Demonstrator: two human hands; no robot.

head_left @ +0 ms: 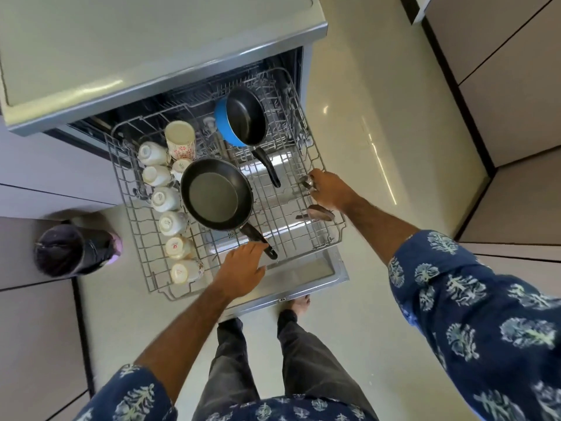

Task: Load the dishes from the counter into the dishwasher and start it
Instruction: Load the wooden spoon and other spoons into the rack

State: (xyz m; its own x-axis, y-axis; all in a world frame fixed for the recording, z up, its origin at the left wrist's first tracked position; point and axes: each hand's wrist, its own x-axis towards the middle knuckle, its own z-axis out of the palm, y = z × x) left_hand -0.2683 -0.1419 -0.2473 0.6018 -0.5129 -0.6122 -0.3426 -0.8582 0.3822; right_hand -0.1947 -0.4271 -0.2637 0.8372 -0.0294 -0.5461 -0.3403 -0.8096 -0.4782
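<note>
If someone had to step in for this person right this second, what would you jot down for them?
Left hand: open, resting by the handle of the large black frying pan in the grey wire dishwasher rack.
Right hand: pinching a metal spoon at the rack's right side; another spoon lies nearby.
Done: white cups lined along the left, blue saucepan at the back.
Left: set the spoon down, push the rack in, shut the door, start the machine. The counter is out of view.
</note>
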